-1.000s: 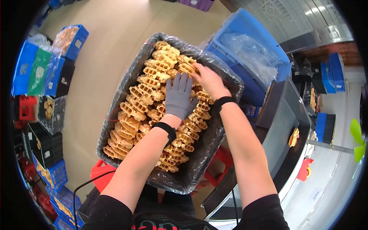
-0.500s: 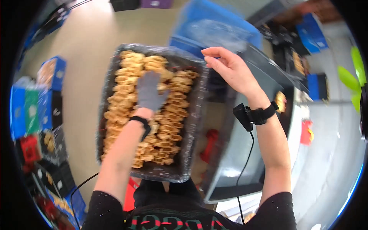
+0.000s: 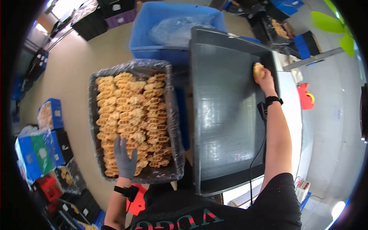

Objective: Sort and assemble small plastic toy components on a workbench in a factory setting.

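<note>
Rows of golden-brown waffles point(image 3: 124, 103) fill a dark bin point(image 3: 175, 126) lined with clear plastic, on my left. Over the near left rows rests my left hand point(image 3: 125, 159), in a grey glove, its fingers spread and holding nothing. My right hand point(image 3: 266, 81), bare, reaches into the far right part of a large dark grey tray point(image 3: 222, 126). Its fingers are closed around a waffle point(image 3: 258, 72) beside the tray's right wall; whether more than one piece is in the grip I cannot tell. A black band with a cable sits on my right wrist.
A blue tub point(image 3: 140, 36) with clear plastic film stands beyond the bin and tray. Blue crates point(image 3: 55, 113) and black crates line the left side. A red object with a yellow part point(image 3: 305, 96) lies right of the tray, and a green-bladed fan point(image 3: 337, 25) is at the upper right.
My left hand has drawn back toward me across the waffles. My right hand has moved from above the tray's far left edge to its right side and closed on a waffle. The view has shifted right.
</note>
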Tool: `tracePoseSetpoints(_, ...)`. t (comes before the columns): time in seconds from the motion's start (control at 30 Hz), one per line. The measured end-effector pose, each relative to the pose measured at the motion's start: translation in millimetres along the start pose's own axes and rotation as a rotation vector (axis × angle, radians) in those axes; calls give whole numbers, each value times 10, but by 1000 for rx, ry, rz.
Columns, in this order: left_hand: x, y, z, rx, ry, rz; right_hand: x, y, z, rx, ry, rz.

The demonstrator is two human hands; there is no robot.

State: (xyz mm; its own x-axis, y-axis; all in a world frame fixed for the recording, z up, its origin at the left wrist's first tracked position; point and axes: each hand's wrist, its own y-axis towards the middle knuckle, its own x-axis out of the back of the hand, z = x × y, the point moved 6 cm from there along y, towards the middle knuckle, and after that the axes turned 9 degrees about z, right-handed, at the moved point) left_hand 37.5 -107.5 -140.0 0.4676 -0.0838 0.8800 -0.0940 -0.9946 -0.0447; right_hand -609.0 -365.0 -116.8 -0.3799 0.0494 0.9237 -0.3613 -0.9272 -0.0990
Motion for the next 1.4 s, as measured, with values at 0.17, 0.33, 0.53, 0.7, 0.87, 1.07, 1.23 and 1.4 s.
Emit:
tracePoseSetpoints(0.17,14,-536,-139,44,67,152,-176,-165,258,149,-267,-161)
tracePoseSetpoints(0.33,-82,-704,-148,99,84,180,-213,-174,-185,119,404,76)
tracePoseSetpoints(0.53,-153,-877,122,10,164,254,-249,-622,-278,24,275,103)
tracePoseSetpoints(0.7,-97,-955,318,-15,156,282,-190,-1360,-61,-227,808,202)
tracePoseSetpoints(0.87,-23,-1019,464,-80,83,240,-45,-1950,202,-275,992,175)
tracePoseSetpoints(1.07,154,-1028,472,-163,36,182,80,-2094,-61,47,122,-90)
tracePoseSetpoints(1.23,31,-794,98,-388,2,237,-174,-2813,689,163,56,163)
tracePoseSetpoints(1.4,31,-781,7,-364,-72,296,270,-3458,852,100,4,1)
